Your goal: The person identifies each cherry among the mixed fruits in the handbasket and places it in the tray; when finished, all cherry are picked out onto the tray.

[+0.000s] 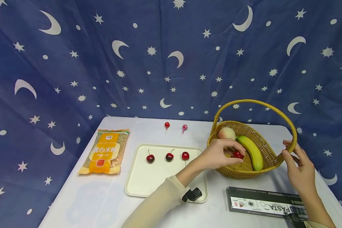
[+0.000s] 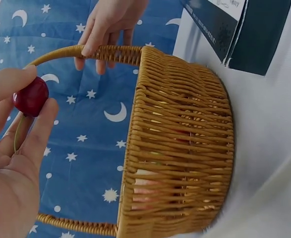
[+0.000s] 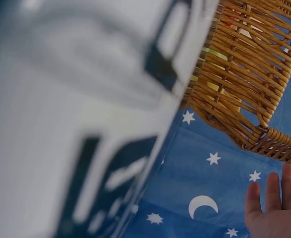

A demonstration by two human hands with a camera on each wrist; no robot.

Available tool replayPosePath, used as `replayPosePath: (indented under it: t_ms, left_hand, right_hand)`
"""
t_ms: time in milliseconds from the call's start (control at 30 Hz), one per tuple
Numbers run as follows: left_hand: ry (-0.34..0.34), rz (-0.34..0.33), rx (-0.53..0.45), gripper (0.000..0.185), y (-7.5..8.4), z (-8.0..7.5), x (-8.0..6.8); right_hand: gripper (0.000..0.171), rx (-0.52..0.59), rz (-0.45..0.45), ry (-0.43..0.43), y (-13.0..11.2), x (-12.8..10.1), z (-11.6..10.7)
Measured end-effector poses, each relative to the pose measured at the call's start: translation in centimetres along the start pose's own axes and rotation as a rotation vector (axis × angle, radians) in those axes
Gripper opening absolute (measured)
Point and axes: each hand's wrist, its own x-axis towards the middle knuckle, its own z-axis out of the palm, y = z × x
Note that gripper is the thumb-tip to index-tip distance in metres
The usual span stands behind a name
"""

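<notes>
Left grip [image 1: 216, 155] pinches a cherry [image 1: 238, 155] between thumb and fingertips, right over the basket [image 1: 269, 158], beside the banana [image 1: 250, 152]; the tray [image 1: 142, 180] lies to its left on the worktop. Right grip [image 1: 297, 164] steadies the basket handle [image 1: 290, 125], fingers straight, closing on nothing

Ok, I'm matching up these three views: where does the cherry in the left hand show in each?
Head: cherry pinched by the left hand above the basket.
Left wrist: cherry at upper left, between fingertips.
Right wrist: not in view.
Shared landmark: the wicker basket.
</notes>
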Motion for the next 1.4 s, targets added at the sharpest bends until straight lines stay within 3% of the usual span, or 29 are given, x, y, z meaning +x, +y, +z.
replayPosePath:
  t_ms: [167,533,867,1167,1400]
  left_hand:
    - [0.046,-0.005,0.064,0.024,0.3,-0.9,-1.7]
    - [0.194,-0.064,-0.06,0.022,0.2,-3.1,-6.7]
    - [0.386,-0.075,-0.028,0.023,0.1,-5.6,-11.2]
    - [0.504,-0.166,0.055,0.026,-0.3,-7.6,-15.5]
    - [0.552,-0.209,0.068,0.026,-0.6,-9.2,-18.0]
  right_hand:
    - [0.039,-0.002,0.012,0.003,0.1,0.0,-0.2]
    - [0.04,0.009,0.022,-0.003,0.2,0.0,-0.2]
    - [0.041,0.016,0.05,0.003,0.5,-0.3,-0.4]
    - [0.041,0.014,0.051,0.0,0.4,-0.4,-0.2]
    - [0.04,0.01,0.038,-0.001,0.0,0.1,0.0]
